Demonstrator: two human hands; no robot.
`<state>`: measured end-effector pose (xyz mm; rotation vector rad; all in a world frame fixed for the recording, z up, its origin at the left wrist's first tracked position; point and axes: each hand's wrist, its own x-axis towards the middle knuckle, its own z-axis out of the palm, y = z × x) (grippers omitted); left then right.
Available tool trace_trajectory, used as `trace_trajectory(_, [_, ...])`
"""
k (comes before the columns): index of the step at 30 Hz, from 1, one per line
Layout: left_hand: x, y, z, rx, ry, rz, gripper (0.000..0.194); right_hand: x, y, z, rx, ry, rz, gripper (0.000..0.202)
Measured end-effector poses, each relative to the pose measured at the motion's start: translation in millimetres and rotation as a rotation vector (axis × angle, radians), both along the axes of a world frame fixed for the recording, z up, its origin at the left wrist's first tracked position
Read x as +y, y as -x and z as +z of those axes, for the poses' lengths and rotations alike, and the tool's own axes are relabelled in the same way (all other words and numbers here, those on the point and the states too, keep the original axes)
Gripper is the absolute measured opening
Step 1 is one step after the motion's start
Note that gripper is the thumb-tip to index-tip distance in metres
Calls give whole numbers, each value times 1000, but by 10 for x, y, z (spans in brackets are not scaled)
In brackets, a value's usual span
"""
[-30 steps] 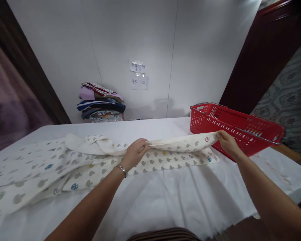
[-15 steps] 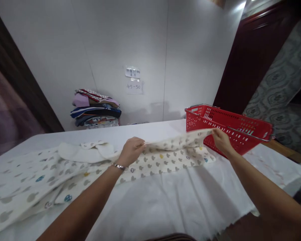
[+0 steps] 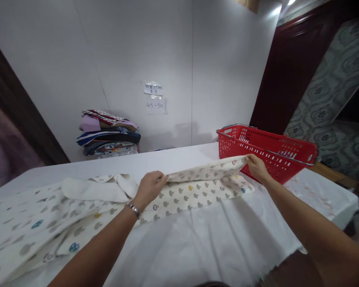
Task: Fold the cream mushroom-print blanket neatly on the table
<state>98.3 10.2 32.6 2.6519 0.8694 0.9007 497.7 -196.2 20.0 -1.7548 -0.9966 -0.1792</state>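
Note:
A cream garment (image 3: 185,195) printed with small grey mushrooms and a few blue and yellow ones lies stretched across the table. Its left part is loosely rumpled, with a plain white inner side turned up. My left hand (image 3: 151,187), with a metal bracelet at the wrist, pinches the upper edge near the middle. At the far right end, my right hand (image 3: 256,167) grips the same edge between thumb and fingers. Between the two hands the edge is raised in a taut strip above the layer below. My right hand is just in front of the red basket (image 3: 266,159).
Folded clothes (image 3: 109,133) are stacked at the back left against the white wall (image 3: 167,48). Two paper labels (image 3: 154,105) are taped there, the lower reading 45-50. A white cloth covers the table (image 3: 215,243), its front edge hanging near me.
The view has shifted slightly, so the stack and basket sit further left. Both hands keep their hold, and the raised edge between them looks a little straighter and flatter.

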Motion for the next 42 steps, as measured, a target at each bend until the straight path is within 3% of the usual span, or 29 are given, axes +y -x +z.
trace_trajectory(6, [-112,52,-127,-63,70,5,32,-26,6,-127,70,-56,46,30])
trace_trajectory(14, [-270,133,-268,-178,-29,-158,19,-205,66,-212,20,-85,30,26])
trace_trajectory(18, [-352,184,-347,-168,-11,-138,14,-351,144,-304,-25,-23,48,23])
trace_trajectory(22, [-456,220,-479,-1,66,-50,8,-480,200,-449,-118,28,45,27])
trace_trajectory(27, [-579,260,-710,252,159,-77,33,-690,241,-700,-301,184,37,25])
trace_trajectory(32, [-648,267,-800,404,69,-193,20,-927,312,-855,-503,358,58,23])
trace_trajectory(42, [-667,254,-922,437,-125,-320,13,-1106,509,-850,-685,638,25,22])
